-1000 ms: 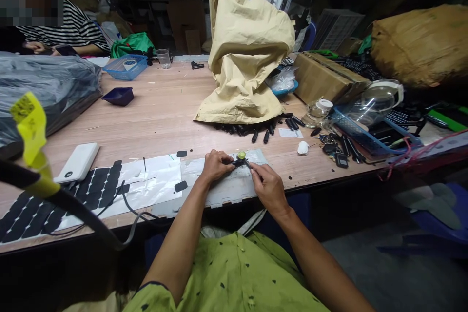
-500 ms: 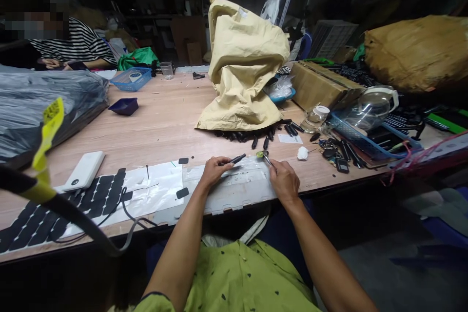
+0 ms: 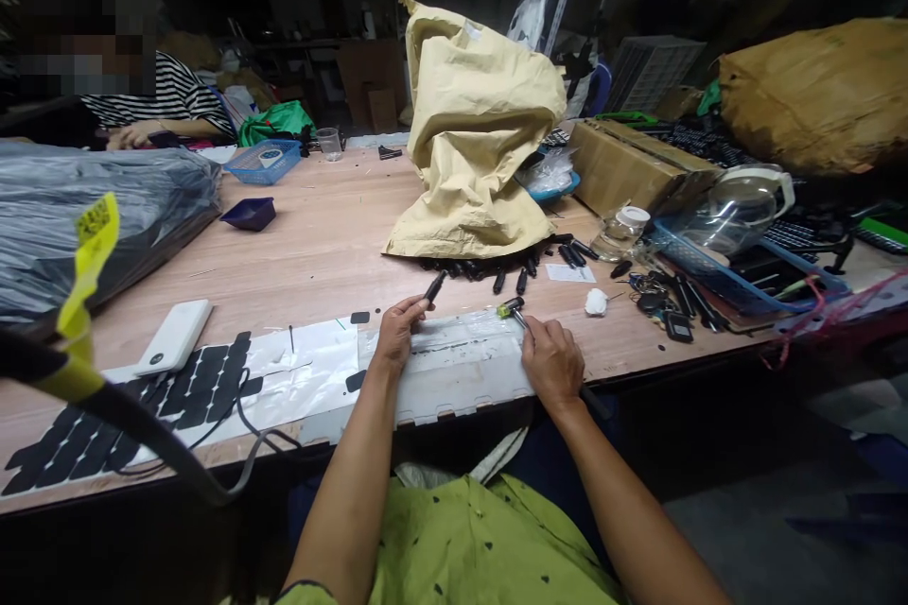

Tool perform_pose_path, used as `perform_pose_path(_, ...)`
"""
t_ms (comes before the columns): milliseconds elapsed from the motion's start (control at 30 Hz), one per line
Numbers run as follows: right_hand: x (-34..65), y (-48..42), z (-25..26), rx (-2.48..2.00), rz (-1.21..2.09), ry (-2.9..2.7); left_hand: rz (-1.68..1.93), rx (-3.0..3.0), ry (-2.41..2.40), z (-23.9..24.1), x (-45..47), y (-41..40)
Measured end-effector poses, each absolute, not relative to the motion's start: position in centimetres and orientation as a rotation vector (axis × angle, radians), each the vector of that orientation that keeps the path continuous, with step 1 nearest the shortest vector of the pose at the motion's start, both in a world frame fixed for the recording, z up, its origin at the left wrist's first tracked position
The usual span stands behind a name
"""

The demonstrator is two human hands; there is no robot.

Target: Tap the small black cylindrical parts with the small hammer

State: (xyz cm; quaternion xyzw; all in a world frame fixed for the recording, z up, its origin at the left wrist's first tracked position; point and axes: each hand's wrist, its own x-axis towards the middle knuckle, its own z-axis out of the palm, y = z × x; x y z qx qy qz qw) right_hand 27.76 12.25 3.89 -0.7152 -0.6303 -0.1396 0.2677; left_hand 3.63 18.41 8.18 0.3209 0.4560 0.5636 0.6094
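With our left hand (image 3: 397, 333) pinching the black cylindrical piece (image 3: 436, 285) and our right hand (image 3: 553, 361) gripping the small hammer (image 3: 509, 307), we should keep its head clear of the left.

The cylinder (image 3: 435, 286) is black, the hammer head (image 3: 507, 308) yellow-green, the sack (image 3: 475, 137) tan, the sleeve (image 3: 185, 93) striped black-and-white

Counter (image 3: 319, 250): Itemised Count

Held black piece (image 3: 435, 286), one. Hammer (image 3: 512, 307), one. White device (image 3: 175, 336), one. Purple tray (image 3: 250, 216), one. Blue baskets (image 3: 265, 173) (image 3: 702, 277), two. Clear cup (image 3: 329, 145), one. White-lidded jar (image 3: 614, 237), one. Clear jug (image 3: 739, 205), one. Loose black pieces (image 3: 522, 282), several; partly hidden, exact total unreadable.
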Motion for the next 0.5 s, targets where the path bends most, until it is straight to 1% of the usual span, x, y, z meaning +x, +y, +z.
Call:
perform_pose_path(67, 27.8, 12.3, 3.9, -1.927, -0.391, -1.701, 1.348, 0.540, 0.975, 8.8, 3.3, 18.2)
perform_pose_path(233, 27.9, 12.2, 3.9, -1.924, -0.403, -1.707, 1.277, 0.146, 0.782, 10.2, 3.2, 16.9)
perform_pose_path(500, 27.7, 12.2, 4.0, -1.936, -0.424, -1.717, 1.218, 0.009, 0.694, 10.3, 4.1, 15.4)
